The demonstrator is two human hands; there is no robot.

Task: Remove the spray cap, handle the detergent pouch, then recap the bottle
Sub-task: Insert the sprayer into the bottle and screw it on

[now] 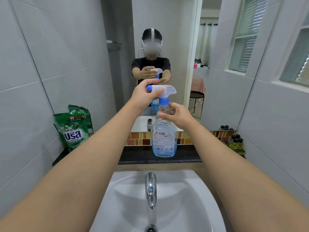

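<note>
While I stand at the sink: both my arms reach forward to the middle of the frame, where the work is.
Left hand [145, 93]: curled around the spray cap [164, 91], thumb on the near side, fingers wrapped over the white trigger head.
Spray cap: white with a blue nozzle and blue collar, sitting at the top of the bottle's neck; whether it is screwed tight or loose I cannot tell.
Right hand [177, 114]: fingers bent and closed on the clear neck of the bottle [164, 139], just below the blue collar.
Bottle: upright on the dark table [138, 154] at centre frame, a little blue liquid at its bottom, label facing me.
Detergent pouch [73, 129]: green, standing on the table at the left of the frame, leaning into the wall corner, well apart from my hands.
Sink [192, 198]: white, lower centre, with a chrome tap [151, 188].
Mirror [175, 39]: upper centre, showing my hands and the bottle reflected.
Small dark-capped bottles [236, 141]: at the right, on the table's far end.
</note>
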